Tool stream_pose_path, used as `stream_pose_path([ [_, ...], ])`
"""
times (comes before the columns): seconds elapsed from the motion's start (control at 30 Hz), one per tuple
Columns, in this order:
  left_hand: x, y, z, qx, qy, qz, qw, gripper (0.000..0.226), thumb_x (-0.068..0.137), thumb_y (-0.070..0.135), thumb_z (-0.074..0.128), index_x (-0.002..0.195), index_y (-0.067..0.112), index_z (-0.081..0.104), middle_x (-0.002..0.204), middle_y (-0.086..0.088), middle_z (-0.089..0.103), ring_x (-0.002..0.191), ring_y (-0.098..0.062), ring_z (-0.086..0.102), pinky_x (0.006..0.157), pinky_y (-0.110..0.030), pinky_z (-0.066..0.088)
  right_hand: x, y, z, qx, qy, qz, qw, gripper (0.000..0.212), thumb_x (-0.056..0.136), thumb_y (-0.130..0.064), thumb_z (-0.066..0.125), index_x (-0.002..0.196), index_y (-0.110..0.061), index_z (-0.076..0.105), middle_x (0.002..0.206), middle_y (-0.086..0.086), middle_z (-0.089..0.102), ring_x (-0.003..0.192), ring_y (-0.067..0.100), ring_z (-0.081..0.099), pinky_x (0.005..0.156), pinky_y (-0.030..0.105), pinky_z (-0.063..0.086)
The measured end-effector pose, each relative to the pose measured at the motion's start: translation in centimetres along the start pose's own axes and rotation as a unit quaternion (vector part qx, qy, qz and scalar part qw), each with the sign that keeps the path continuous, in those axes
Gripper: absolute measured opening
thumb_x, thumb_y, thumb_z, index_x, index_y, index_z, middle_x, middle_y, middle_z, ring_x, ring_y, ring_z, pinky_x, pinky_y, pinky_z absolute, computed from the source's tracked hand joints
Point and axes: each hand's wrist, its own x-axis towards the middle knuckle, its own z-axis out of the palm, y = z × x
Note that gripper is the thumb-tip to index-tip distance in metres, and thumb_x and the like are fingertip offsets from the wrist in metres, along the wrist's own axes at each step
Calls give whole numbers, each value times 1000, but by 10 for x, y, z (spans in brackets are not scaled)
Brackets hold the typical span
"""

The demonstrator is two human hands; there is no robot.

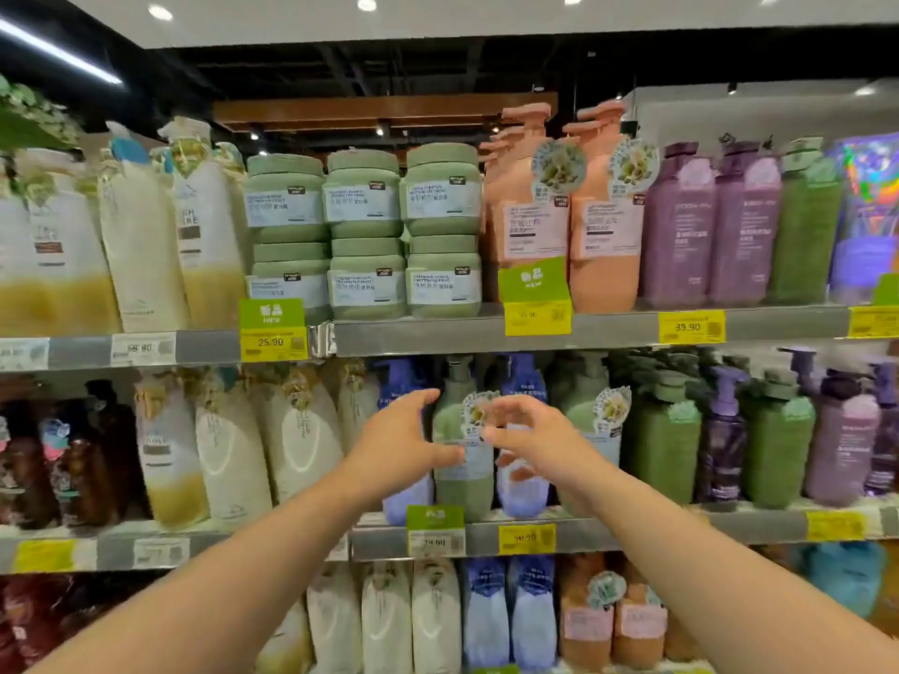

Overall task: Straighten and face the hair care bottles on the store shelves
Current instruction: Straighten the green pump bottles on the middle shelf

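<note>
**Middle shelf, centre: both hands closing in on one green pump bottle**

Head view only.

- At the middle shelf (535,536), a green pump bottle (462,484) stands upright near the front edge, between two blue-lavender bottles: one at its 9 o'clock (406,493), one at its 3 o'clock (523,488).
- Left hand (399,442) at the bottle's 9 o'clock: fingers spread and curved, thumb up near the bottle's shoulder, fingertips at its label. Contact likely, grip unclear due to blur.
- Right hand (532,437) at the bottle's 3 o'clock: fingers spread and loosely curved, in front of the right blue-lavender bottle, fingertips near the round tag on the green bottle. Cannot tell whether it touches; not holding anything.
- Price tags hang directly below at 6 o'clock: green-and-white tag (435,530), yellow tag (526,538).
- Upper shelf at 12 o'clock: stacked green jars (365,235), peach pump bottles (564,221) to their right.
- More green bottles (664,445) at 3 o'clock on the middle shelf, cream bottles (233,449) at 9 o'clock.
</note>
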Motion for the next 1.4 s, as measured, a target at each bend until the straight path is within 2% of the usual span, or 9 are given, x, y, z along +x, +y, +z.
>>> stream_pose_path([
  [0.13,21,-7,8,35,-39,13,999,109,67,43,85,154,27,22,156,8,32,123,-21,55,94,-36,51,22,1,0,-162,66,-38,984,66,88,-27,74,146,-29,42,141,-13,51,81,14,70,60,27,55],
  [0.27,34,-11,17,66,-63,23,996,115,69,38,84,156,22,11,157,2,30,130,-22,48,90,-32,51,45,0,-4,-328,60,-59,941,86,83,-38,77,153,-23,30,152,-2,46,126,21,57,91,41,56],
  [0.4,43,-12,19,91,-81,0,993,120,66,43,82,156,23,6,150,-3,41,109,-25,61,74,-28,49,66,-4,6,-350,36,-15,936,95,79,-45,79,154,-18,27,128,6,65,99,23,71,82,39,59],
  [0.5,47,-11,15,76,-101,4,992,115,66,41,82,155,23,12,138,-2,52,100,-20,62,68,-27,51,76,-4,13,-330,8,-10,944,79,80,-39,80,144,-20,37,86,3,73,64,19,72,59,35,59],
  [0.57,48,-11,12,74,-111,14,991,103,69,34,80,152,23,20,130,2,58,88,-12,61,65,-23,52,78,-4,13,-333,6,-12,943,68,81,-35,80,136,-18,43,79,5,72,57,20,69,55,33,57],
  [0.77,42,-12,11,68,-89,18,994,89,73,15,71,152,18,28,144,-1,48,96,-18,65,77,-25,53,77,1,8,-363,5,-31,931,56,72,-43,85,108,-12,56,87,5,73,68,22,74,72,45,60],
  [0.93,38,-15,10,70,-60,29,995,79,75,15,68,147,22,38,137,0,51,94,-18,65,78,-25,52,66,-1,5,-358,-44,-14,933,84,69,-37,90,132,-11,42,94,-1,66,61,13,66,46,25,52],
  [1.23,16,-9,6,-69,-85,67,992,66,85,5,57,117,59,39,108,39,50,63,-11,71,57,-17,49,47,15,2,-247,6,-61,967,70,59,-33,93,113,-49,50,76,-10,73,64,1,66,60,24,56],
  [1.4,10,-4,12,-112,-77,104,985,73,89,8,60,123,67,34,116,21,60,65,-16,71,58,-19,51,30,17,-5,-154,57,-79,983,69,52,-35,92,108,-54,55,78,-18,71,64,5,63,71,36,59],
])
